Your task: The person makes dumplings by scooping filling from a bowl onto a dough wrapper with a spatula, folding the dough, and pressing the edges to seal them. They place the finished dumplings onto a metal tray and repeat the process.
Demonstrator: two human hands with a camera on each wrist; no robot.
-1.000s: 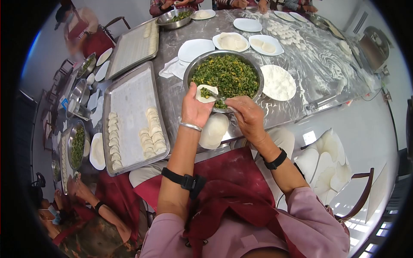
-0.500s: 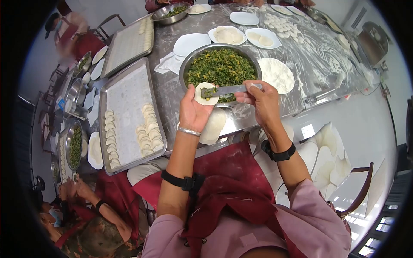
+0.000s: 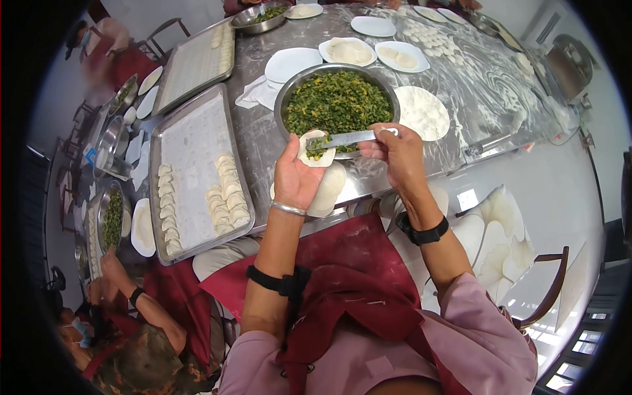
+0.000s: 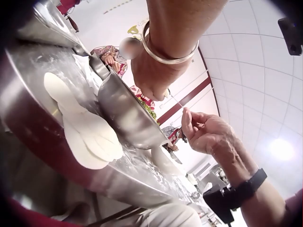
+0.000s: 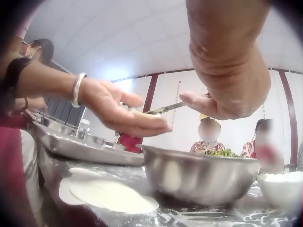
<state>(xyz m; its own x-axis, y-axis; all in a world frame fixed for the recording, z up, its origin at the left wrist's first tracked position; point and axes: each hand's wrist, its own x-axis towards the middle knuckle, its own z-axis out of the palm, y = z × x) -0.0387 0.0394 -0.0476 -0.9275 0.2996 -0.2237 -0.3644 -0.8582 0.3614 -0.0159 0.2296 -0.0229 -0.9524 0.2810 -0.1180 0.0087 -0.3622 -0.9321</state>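
My left hand [image 3: 297, 179] is palm up, fingers nearly straight, carrying a round dumpling wrapper [image 3: 307, 155]; its thumb lies beside the wrapper's edge. Green and yellow chopped filling [image 3: 316, 153] sits on the wrapper. Between thumb and fingers my right hand [image 3: 400, 153] pinches a flat metal spatula [image 3: 355, 137], whose tip presses on that filling. Both hands are at the near rim of a steel bowl [image 3: 279, 108] of chopped filling. In the right wrist view the spatula [image 5: 171, 108] reaches across to the left hand [image 5: 118, 108], above a stack of wrappers [image 5: 111, 194] on the table.
A metal tray [image 3: 245, 161] with rows of folded dumplings [image 3: 228, 197] lies left of the bowl. To its right is a plate of flour [image 3: 424, 113]. Plates with wrappers [image 3: 347, 51] stand behind. Another person [image 3: 141, 329] works at the left.
The right hand has drawn back rightward from the bowl's near rim, bringing the spatula level across the wrapper. The spatula's tip now works at the filling on it. The left hand barely moved.
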